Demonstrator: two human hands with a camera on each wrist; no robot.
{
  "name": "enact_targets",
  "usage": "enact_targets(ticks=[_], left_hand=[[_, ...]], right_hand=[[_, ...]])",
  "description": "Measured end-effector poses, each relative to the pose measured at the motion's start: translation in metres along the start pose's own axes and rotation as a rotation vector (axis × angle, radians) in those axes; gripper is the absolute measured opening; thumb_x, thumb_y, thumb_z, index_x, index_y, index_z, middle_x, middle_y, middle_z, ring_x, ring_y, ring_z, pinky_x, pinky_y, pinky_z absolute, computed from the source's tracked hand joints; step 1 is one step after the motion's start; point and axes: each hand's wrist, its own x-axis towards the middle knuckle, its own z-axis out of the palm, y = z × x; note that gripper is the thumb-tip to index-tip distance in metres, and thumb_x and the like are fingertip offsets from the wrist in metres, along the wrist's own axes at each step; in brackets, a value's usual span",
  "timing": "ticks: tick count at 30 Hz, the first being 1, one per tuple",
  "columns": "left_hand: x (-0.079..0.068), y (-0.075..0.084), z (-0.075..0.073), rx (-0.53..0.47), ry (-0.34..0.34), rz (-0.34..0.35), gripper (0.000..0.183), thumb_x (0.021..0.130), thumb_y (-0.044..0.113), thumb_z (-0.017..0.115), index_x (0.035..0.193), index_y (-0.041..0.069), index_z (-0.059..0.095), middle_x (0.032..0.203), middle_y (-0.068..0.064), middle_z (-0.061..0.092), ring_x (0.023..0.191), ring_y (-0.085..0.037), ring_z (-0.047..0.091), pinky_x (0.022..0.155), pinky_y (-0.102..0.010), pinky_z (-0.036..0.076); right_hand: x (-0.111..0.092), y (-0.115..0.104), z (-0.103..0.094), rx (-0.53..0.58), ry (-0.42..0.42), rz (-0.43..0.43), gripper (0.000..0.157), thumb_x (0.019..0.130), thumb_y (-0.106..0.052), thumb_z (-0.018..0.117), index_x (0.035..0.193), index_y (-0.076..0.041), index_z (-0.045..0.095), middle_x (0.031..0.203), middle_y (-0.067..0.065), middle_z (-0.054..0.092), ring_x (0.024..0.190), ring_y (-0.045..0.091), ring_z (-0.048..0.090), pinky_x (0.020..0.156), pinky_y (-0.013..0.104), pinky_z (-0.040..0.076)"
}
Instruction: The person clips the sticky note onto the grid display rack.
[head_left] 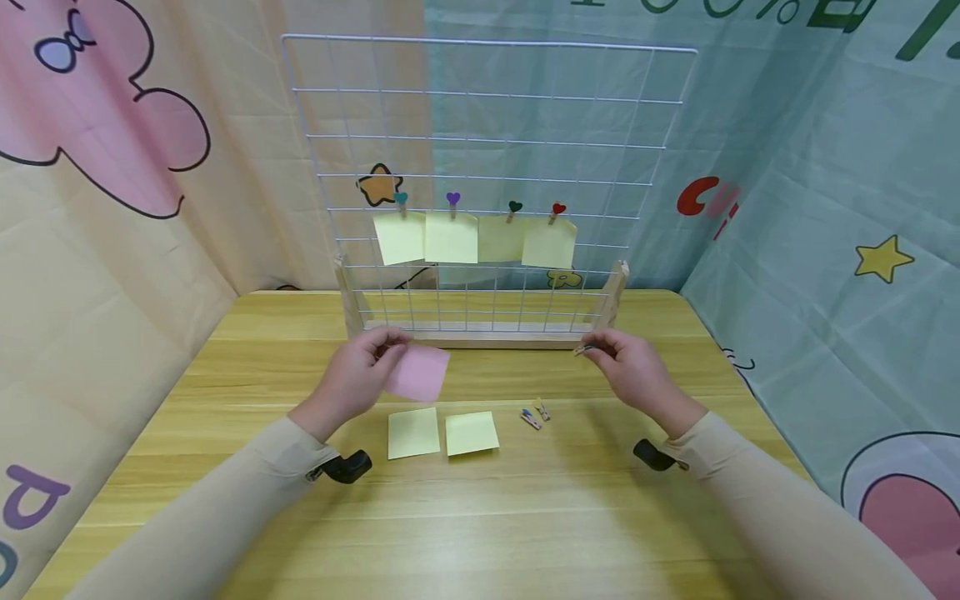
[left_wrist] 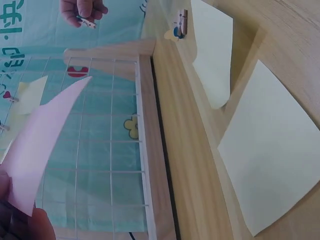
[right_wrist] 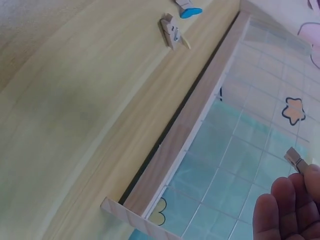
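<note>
1. At the centre of the head view, a person's left hand (head_left: 362,367) pinches a pink note (head_left: 418,373) between thumb and fingers, the sheet raised in front of a wire grid (head_left: 487,42); the left-wrist view shows it slightly curved, at the left of the frame.

2. Right of centre, the right hand (head_left: 633,371) pinches a small wooden clip (head_left: 582,349) near the grid's lower right corner; the right-wrist view places the clip at the lower right, its tip projecting beyond the fingers.

3. Across the middle of the head view, four pale yellow notes hang side by side on the grid: the first (head_left: 401,239) under a teal heart clip (head_left: 401,198), the second (head_left: 452,239) under a purple one, the third (head_left: 500,239) under a dark green one and the fourth (head_left: 549,243) under a red one.

4. Below the centre of the frame, two loose yellow notes, one at left (head_left: 413,433) and one at right (head_left: 472,433), lie just beside each other on the wooden table (head_left: 412,533).

5. To their right, a blue-topped clip (head_left: 531,419) and a yellow-topped clip (head_left: 542,409) lie close together.
</note>
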Motion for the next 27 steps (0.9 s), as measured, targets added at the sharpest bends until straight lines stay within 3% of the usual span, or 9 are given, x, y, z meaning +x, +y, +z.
enact_targets(ticks=[6, 11, 16, 27], left_hand=[[0.008, 0.01, 0.008, -0.027, -0.023, 0.033, 0.024, 0.107, 0.009, 0.059, 0.128, 0.004, 0.07, 0.117, -0.015, 0.073, 0.094, -0.026, 0.069, 0.074, -0.029, 0.06], [0.015, 0.019, 0.015, -0.075, -0.02, 0.045, 0.017, 0.104, 0.007, 0.065, 0.12, 0.002, 0.065, 0.108, -0.012, 0.07, 0.092, -0.022, 0.063, 0.073, -0.022, 0.055], [0.021, 0.029, 0.02, -0.076, 0.006, 0.062, 0.008, 0.103, 0.009, 0.068, 0.108, 0.007, 0.063, 0.1, -0.008, 0.069, 0.084, -0.021, 0.058, 0.069, -0.023, 0.051], [0.033, 0.045, 0.034, -0.071, 0.014, 0.086, 0.009, 0.101, 0.012, 0.071, 0.108, 0.006, 0.07, 0.097, -0.009, 0.072, 0.083, -0.021, 0.063, 0.068, -0.024, 0.054]], right_hand=[[0.001, -0.003, -0.005, 0.001, -0.001, 0.02, 0.022, 0.107, -0.008, 0.061, 0.123, 0.001, 0.071, 0.11, 0.019, 0.076, 0.089, 0.027, 0.069, 0.072, 0.029, 0.055], [0.001, -0.005, -0.008, 0.026, 0.017, 0.022, 0.023, 0.107, -0.008, 0.059, 0.125, 0.002, 0.07, 0.112, 0.021, 0.075, 0.091, 0.03, 0.069, 0.071, 0.026, 0.055], [0.002, -0.005, -0.012, 0.045, 0.038, 0.011, 0.022, 0.107, -0.008, 0.059, 0.124, 0.002, 0.07, 0.112, 0.019, 0.075, 0.093, 0.033, 0.07, 0.07, 0.023, 0.053], [0.002, -0.004, -0.017, 0.067, 0.071, -0.012, 0.022, 0.107, -0.008, 0.06, 0.123, 0.003, 0.07, 0.113, 0.022, 0.075, 0.098, 0.035, 0.073, 0.073, 0.017, 0.055]])
